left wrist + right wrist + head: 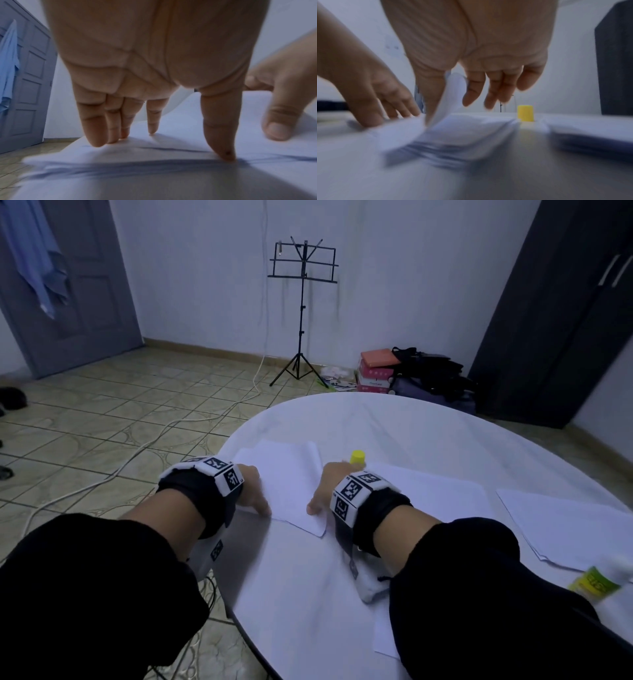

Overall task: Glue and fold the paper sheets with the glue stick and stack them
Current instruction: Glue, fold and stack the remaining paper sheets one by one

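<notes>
A white folded paper sheet [287, 484] lies on the round table [428, 433], its far fold still bulging up. My left hand [255, 496] rests on the sheet's left edge with straight fingers [96, 135], tips pressing the paper down. My right hand [323, 491] is at the right edge. Its thumb [429, 97] presses the sheet, a raised flap of paper [452, 93] stands between thumb and forefinger, and the other fingers hang loose above. A yellow cap [358, 457] stands just beyond my right hand. The glue stick [594, 582] lies at the near right.
More white sheets [565, 525] lie on the table's right side, and one sheet [442, 491] lies under my right wrist. A music stand [301, 302], boxes, bags and a cable are on the tiled floor beyond. The table edge runs just left of my left hand.
</notes>
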The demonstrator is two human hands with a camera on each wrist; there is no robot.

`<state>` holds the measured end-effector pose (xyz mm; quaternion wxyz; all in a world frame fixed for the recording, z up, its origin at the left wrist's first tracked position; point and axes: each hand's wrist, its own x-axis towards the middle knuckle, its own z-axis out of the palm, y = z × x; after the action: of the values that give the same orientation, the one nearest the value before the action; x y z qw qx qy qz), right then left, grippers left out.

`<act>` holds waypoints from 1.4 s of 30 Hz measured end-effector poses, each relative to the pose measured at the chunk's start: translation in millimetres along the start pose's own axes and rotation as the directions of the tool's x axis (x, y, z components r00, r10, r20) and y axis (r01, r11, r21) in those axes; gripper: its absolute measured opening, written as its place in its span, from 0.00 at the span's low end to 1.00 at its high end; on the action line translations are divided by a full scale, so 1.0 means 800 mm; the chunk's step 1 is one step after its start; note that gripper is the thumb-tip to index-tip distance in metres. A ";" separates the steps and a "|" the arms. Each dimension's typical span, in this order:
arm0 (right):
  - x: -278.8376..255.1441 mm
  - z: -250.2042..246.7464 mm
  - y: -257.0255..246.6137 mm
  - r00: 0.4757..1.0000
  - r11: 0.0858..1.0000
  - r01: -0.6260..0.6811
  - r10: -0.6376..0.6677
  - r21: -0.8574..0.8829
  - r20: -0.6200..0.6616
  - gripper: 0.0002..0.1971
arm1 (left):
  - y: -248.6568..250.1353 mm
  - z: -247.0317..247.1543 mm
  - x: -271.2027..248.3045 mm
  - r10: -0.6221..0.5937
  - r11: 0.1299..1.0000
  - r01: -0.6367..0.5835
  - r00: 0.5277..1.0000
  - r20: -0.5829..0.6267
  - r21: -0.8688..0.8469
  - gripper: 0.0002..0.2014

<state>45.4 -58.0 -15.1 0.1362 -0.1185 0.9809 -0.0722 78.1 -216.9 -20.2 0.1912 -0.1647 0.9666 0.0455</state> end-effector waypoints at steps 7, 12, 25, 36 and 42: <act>-0.015 -0.010 -0.006 1.000 0.924 0.018 -0.026 0.383 0.016 0.10 | -0.013 0.008 0.008 -0.016 0.999 0.020 0.994 -0.111 0.038 0.45; -0.032 -0.014 -0.004 1.000 0.820 0.020 -0.015 0.571 -0.014 0.10 | -0.012 0.014 -0.007 0.030 0.999 -0.024 0.961 -0.273 0.024 0.46; -0.130 -0.031 0.132 0.994 0.375 -0.098 0.089 0.922 0.069 0.10 | 0.026 -0.009 -0.077 0.210 0.405 -0.308 0.948 -0.241 -0.861 0.19; -0.235 -0.005 0.295 0.963 0.453 -0.248 0.210 0.856 0.168 0.09 | 0.130 0.055 -0.136 0.461 0.668 -0.364 0.887 -0.023 -0.649 0.11; -0.246 0.002 0.316 0.947 0.671 -0.307 0.285 0.675 0.148 0.16 | 0.154 0.060 -0.149 0.503 0.761 -0.422 0.864 0.037 -0.493 0.09</act>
<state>175.9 234.9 -11.4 0.1949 0.0999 0.8869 -0.4067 157.7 -57.6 -15.7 0.2085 0.0429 0.9170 0.3373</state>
